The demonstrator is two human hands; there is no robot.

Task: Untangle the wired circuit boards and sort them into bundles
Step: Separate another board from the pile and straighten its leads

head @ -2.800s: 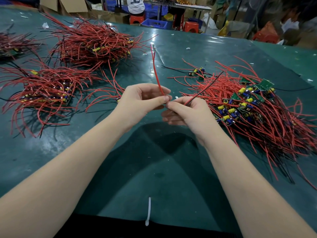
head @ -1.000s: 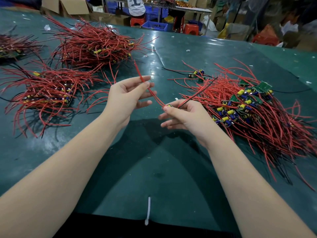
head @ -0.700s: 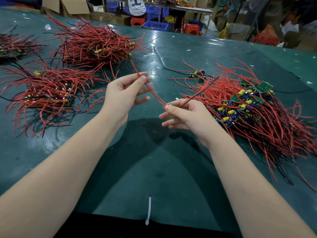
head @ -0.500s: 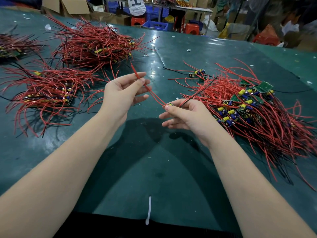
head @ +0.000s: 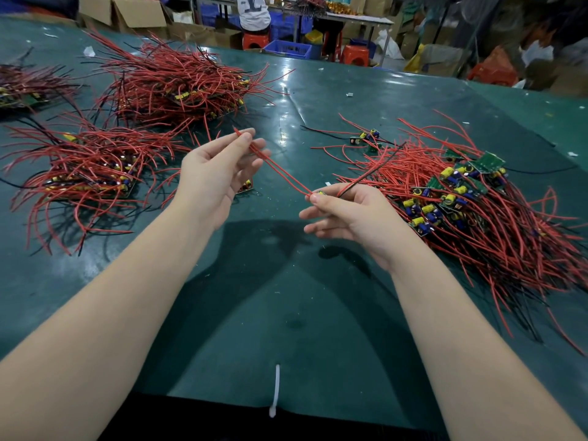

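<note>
Your right hand [head: 351, 214] pinches a small circuit board [head: 319, 194] at centre; your left hand [head: 216, 173] pinches its red wires [head: 280, 168] near their ends, other fingers loose. Biggest risk — the tangled pile [head: 471, 205] right beside you could snag the trailing black wire [head: 369, 173]. Smaller — hard pulling may strain the wires' joints at the board.

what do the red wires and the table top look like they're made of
Red wires: likely flexible plastic-insulated leads; matte, holding soft curves.
Table top: looks like a dark green rubber or vinyl mat; smooth, semi-glossy, reflecting light at the far end.
</note>
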